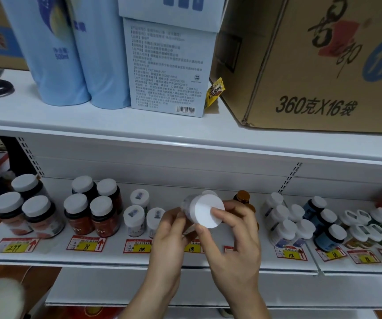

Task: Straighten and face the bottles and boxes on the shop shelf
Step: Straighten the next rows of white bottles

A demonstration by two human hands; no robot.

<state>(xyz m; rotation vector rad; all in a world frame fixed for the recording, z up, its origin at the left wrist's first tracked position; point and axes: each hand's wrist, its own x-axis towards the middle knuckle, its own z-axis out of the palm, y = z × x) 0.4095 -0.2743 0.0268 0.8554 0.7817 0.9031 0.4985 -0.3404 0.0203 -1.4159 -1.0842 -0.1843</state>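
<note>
Both hands [171, 229] [233, 229] pinching tilted white-capped bottle [205, 211]; slip risks toppling amber bottles [243, 198] just behind grip.

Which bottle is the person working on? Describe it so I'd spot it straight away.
Look at the lower white shelf with the red-and-yellow price tags. Near its middle, both hands hold one white-capped bottle, tipped with its cap toward the camera. Every neighbouring bottle stands upright on the shelf.

White metal shelving unit [121, 134] with slotted uprights [289, 178] and a pale back panel [162, 162]; brown wooden floor [35, 279] visible at lower left.
</note>
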